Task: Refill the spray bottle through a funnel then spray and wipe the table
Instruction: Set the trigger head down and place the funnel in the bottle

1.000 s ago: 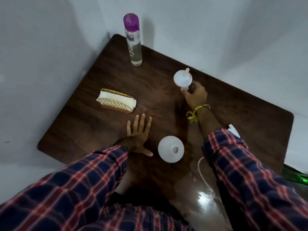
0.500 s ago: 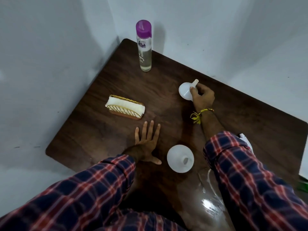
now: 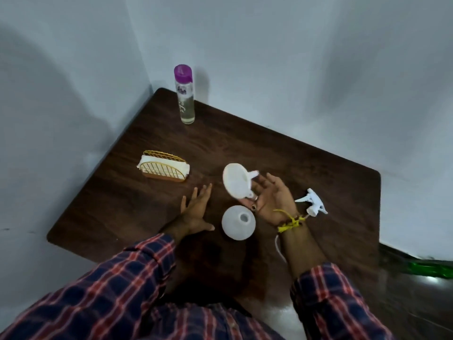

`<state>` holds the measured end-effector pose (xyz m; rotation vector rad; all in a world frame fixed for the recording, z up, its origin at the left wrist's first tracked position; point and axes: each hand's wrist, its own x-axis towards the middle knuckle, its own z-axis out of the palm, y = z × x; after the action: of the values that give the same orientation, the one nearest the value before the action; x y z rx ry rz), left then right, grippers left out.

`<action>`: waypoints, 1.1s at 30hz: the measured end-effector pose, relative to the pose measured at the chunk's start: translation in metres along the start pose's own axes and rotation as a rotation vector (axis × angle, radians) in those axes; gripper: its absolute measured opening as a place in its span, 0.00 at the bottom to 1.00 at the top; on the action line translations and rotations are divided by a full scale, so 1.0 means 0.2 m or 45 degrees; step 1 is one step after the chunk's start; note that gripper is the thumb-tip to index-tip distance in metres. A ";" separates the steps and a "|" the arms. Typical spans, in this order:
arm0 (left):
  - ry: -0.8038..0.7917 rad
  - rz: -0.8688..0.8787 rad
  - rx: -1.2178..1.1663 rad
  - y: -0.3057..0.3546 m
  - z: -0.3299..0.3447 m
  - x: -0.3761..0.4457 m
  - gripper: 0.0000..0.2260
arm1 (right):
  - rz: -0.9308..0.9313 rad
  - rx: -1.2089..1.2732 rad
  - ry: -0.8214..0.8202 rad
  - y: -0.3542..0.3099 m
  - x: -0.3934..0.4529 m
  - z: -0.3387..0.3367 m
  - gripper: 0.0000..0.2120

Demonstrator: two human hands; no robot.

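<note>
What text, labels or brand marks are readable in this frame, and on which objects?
Nothing can be read in this frame.
Clear bottle with purple cap: a small dark logo and pale vertical print on its body, both too blurred to read.
White funnel, white spray bottle, white spray trigger head, gold wire napkin holder: no print seen.

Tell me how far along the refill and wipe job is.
Done: spray head lies off the open spray bottle. In hand: right hand holds the funnel above it; left hand rests flat. Left: seating the funnel, pouring from the purple-capped bottle, spraying, wiping.
</note>
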<state>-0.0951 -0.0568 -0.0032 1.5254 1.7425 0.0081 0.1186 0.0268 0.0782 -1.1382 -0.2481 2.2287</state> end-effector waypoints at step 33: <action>0.102 0.224 -0.276 0.33 0.09 -0.17 0.33 | -0.321 -1.024 0.307 0.05 -0.46 -0.05 0.12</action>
<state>-0.0316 -0.0762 0.0362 1.5290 1.6053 0.3413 0.1614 -0.0379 0.1293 -1.6465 -1.1855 1.7618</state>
